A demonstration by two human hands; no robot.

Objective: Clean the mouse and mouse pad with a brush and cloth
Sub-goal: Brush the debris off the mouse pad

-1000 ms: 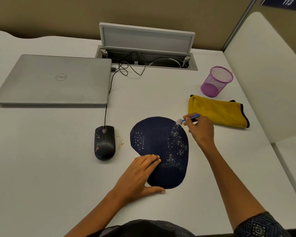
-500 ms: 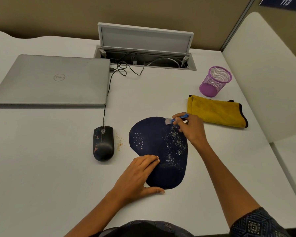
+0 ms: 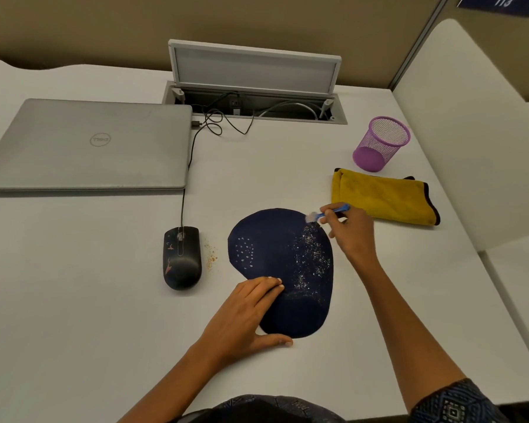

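- Mouse pad [image 3: 275, 257]: dark blue, flat on the white tabletop [image 3: 74, 300], centre of view. White specks scattered over its right half.
- Left hand [image 3: 245, 312]: fingers straight, lying flat on the pad's near-left edge, thumb on the tabletop.
- Right hand [image 3: 351, 230]: pinches a small blue brush [image 3: 327, 213]; bristle end at the pad's far-right edge.
- Mouse [image 3: 181, 257]: black, wired, left of the pad, apart from it. Orange crumbs [image 3: 210, 256] between the two.
- Yellow cloth [image 3: 385, 196]: folded, right of the pad, just behind the right hand.
- Purple mesh cup [image 3: 380, 143] behind the cloth; closed grey laptop [image 3: 86, 145] far left.
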